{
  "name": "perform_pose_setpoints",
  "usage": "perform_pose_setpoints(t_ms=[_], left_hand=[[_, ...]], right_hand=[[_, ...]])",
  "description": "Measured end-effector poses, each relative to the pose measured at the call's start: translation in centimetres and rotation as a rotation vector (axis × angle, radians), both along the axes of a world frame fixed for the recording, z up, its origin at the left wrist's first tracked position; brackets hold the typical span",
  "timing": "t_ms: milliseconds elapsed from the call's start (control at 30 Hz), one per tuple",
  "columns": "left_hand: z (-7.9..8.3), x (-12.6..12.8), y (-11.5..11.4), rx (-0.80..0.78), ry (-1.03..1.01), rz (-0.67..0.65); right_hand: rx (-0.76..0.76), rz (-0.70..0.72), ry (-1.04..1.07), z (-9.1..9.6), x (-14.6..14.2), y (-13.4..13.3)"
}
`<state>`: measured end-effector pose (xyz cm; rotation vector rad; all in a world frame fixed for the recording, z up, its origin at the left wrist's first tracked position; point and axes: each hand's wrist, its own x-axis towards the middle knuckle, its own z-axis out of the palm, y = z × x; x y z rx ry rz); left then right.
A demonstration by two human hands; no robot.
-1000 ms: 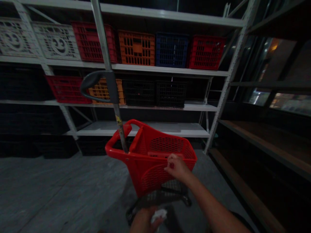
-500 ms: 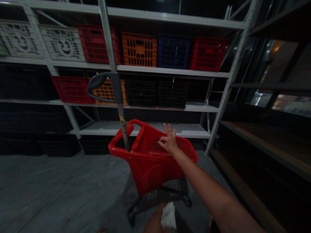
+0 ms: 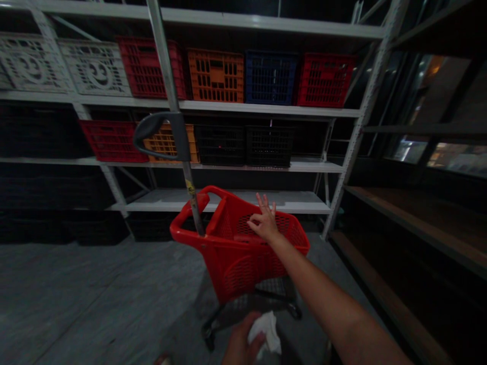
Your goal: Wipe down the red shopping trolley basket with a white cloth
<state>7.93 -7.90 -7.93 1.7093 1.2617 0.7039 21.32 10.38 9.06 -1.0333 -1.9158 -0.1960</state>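
My right hand (image 3: 264,221) is stretched out over the basket of a red shopping cart (image 3: 238,263). Its thumb and forefinger meet in a ring with nothing between them, while the other fingers point up and apart. Low in the view, my left hand (image 3: 242,340) grips a crumpled white cloth or tissue (image 3: 265,329) between thumb and fingers. The cart stands side-on before me. A metal pole (image 3: 167,66) with a dark grey loop handle (image 3: 182,137) rises by the cart's handle end; how it is fixed there cannot be made out.
Behind the cart runs a white metal shelf rack (image 3: 266,108) with red, orange, blue, black and white plastic crates, among them an orange crate (image 3: 216,76). Dark shelving (image 3: 418,223) lines the right side. The floor (image 3: 95,294) is grey concrete.
My left hand has risen slightly with the white cloth or tissue, so more of both shows. My right hand keeps the same pose over the cart.
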Motion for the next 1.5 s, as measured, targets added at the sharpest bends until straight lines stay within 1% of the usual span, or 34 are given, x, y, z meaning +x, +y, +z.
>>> perform_pose_setpoints(t_ms=[67,100,167,233,300,367,433,467,533,567,600,667,733,800,867,933,1000,1033,1067,1167,1233,1333,1367,1433,1500], left_hand=[[1.3,-0.3,0.5,0.018,-0.172,0.088],[1.9,-0.4,0.8,0.011,-0.262,0.133],[2.9,-0.9,1.5,-0.038,-0.43,0.23],[3.6,-1.4,2.0,-0.096,-0.567,0.333],[4.0,-1.7,2.3,-0.116,-0.642,0.403],[4.4,-1.8,2.3,-0.091,-0.662,0.428],[4.8,-1.8,2.2,-0.054,-0.659,0.416],[5.1,-1.7,2.1,-0.043,-0.657,0.409],[5.5,-1.5,2.0,-0.048,-0.634,0.368],[5.6,-1.4,2.0,-0.051,-0.603,0.34],[5.7,-1.3,2.0,-0.049,-0.553,0.315],[5.8,-1.1,2.0,-0.031,-0.412,0.269],[5.7,-1.0,1.7,-0.034,-0.279,0.217],[5.6,-0.9,1.3,-0.067,-0.187,0.117],[5.3,-1.1,0.9,-0.102,-0.097,-0.005],[5.1,-1.5,0.6,-0.129,0.002,-0.108],[4.9,-2.3,0.5,-0.16,0.068,-0.173],[4.9,-2.7,0.7,-0.162,0.068,-0.177],[4.8,-3.1,0.9,-0.153,0.042,-0.151],[4.9,-3.9,1.6,-0.074,-0.142,-0.004],[5.2,-3.5,2.0,0.021,-0.215,0.071],[6.0,-2.2,2.3,0.213,-0.139,0.15],[6.2,-1.7,2.3,0.251,-0.11,0.165],[6.6,-1.0,2.5,0.236,-0.116,0.15],[6.9,-0.8,2.8,0.139,-0.191,0.165]], right_hand=[[-0.057,0.027,0.032,-0.6,0.4,-0.5],[-0.112,0.065,0.059,-1.1,0.5,-0.9],[-0.289,0.199,0.154,-2.8,0.6,-1.9],[-0.538,0.368,0.323,-5.2,0.4,-3.6],[-0.819,0.495,0.533,-7.7,0.0,-5.9],[-1.067,0.553,0.719,-9.6,-0.3,-8.6],[-1.218,0.638,0.847,-10.4,-0.2,-11.1],[-1.249,0.703,0.889,-10.5,-0.1,-12.1],[-1.237,0.824,0.929,-10.3,0.2,-13.5],[-1.209,0.847,0.93,-10.2,0.4,-14.0],[-1.175,0.839,0.924,-10.0,0.5,-14.2],[-1.099,0.755,0.932,-10.0,0.6,-14.3],[-1.047,0.626,1.007,-10.2,0.7,-14.1],[-1.008,0.479,1.141,-10.6,0.8,-13.7],[-0.932,0.343,1.241,-10.9,1.2,-13.3],[-0.836,0.24,1.227,-11.2,1.7,-12.9],[-0.773,0.166,1.132,-11.4,2.2,-12.6],[-0.768,0.144,1.075,-11.4,2.4,-12.5],[-0.775,0.132,1.02,-11.4,2.5,-12.5],[-0.815,0.127,0.854,-11.0,2.3,-12.8],[-0.825,0.13,0.733,-10.5,1.6,-13.3],[-0.836,0.136,0.571,-9.6,0.5,-14.0],[-0.844,0.131,0.537,-9.4,0.2,-14.1],[-0.866,0.102,0.504,-9.0,-0.1,-14.2],[-0.892,0.103,0.5,-8.9,0.4,-13.9]])
